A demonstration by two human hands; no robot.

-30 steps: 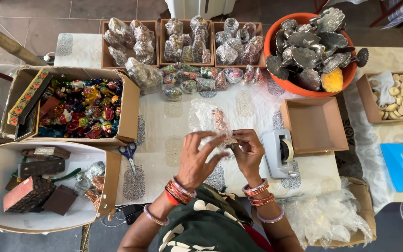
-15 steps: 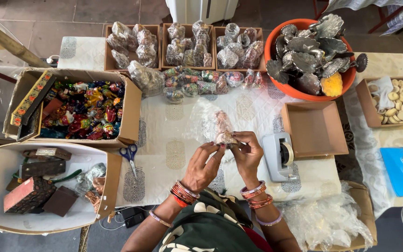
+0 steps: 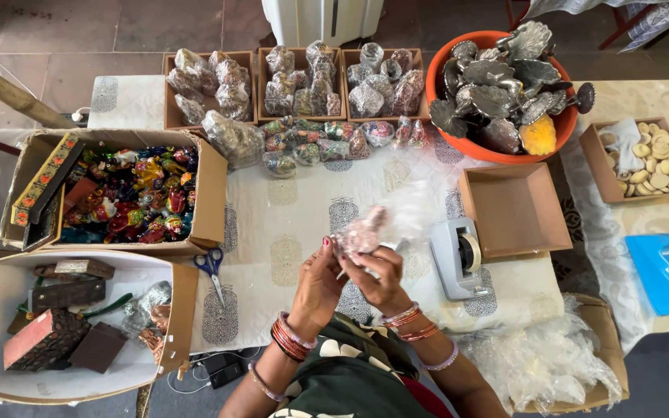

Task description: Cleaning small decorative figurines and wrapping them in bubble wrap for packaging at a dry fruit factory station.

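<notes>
I hold a small pinkish figurine [image 3: 359,231] in clear plastic wrap [image 3: 406,210], above the patterned tablecloth [image 3: 288,232] near the tape dispenser [image 3: 456,257]. My left hand [image 3: 320,280] and right hand [image 3: 377,275] are together, both clamped on it. Its details blur under the film. Since half a second ago, it sits slightly lower.

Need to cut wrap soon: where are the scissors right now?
In the head view, the scissors lie on the tablecloth, left of the left hand, between the two cardboard boxes' corners.
</notes>
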